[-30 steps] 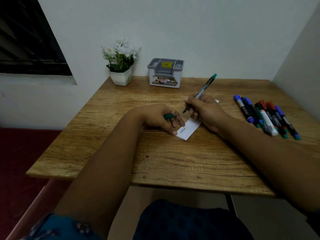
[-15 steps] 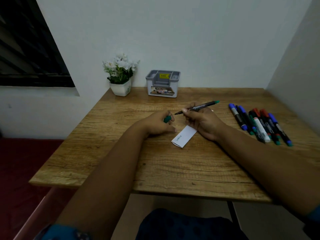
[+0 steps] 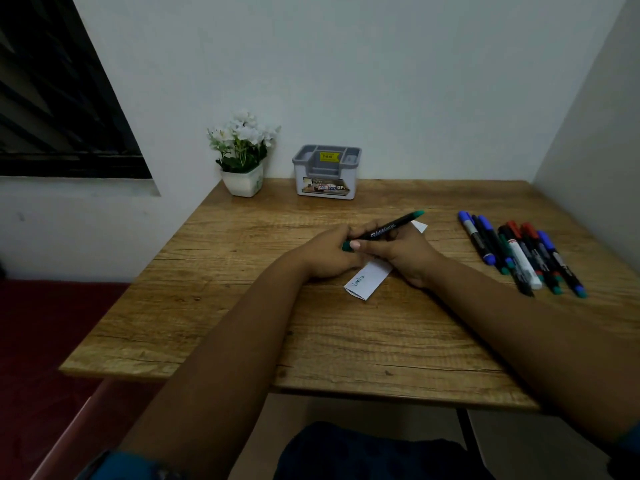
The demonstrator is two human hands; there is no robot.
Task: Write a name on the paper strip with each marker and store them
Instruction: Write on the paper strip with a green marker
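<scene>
Right hand [image 3: 401, 256] sits just right of surface centre, fingers curled around a black marker [image 3: 388, 230]. The marker lies at a shallow tilt, its green tail end pointing toward 2 o'clock and its writing end toward 8 o'clock. White brand lettering shows along the barrel.

Left hand [image 3: 327, 256] lies just left of the right hand, touching it. Its fingers are curled round a green cap [image 3: 347, 246], which sits at the marker's writing end. Cannot tell whether the cap is fully seated on the tip; the fingers hide the joint.

Paper strip [image 3: 369, 278] lies flat on the wooden surface [image 3: 242, 306], running from 7 o'clock to 1 o'clock under both hands. Its near end shows below the hands, with a short handwritten word on it. Its far corner shows beyond the right hand, just under the marker's tail.

Row of loose markers [image 3: 519, 254] at 3 o'clock from the hands, well apart from them, lying side by side on the surface. Caps are blue, green and red; one barrel is white, the others dark.

Grey compartmented organiser [image 3: 325, 171] at 12 o'clock, against the back wall, with a yellow label inside and a printed sticker on its front. White pot of white flowers [image 3: 244, 152] just left of it, at about 11 o'clock.
</scene>
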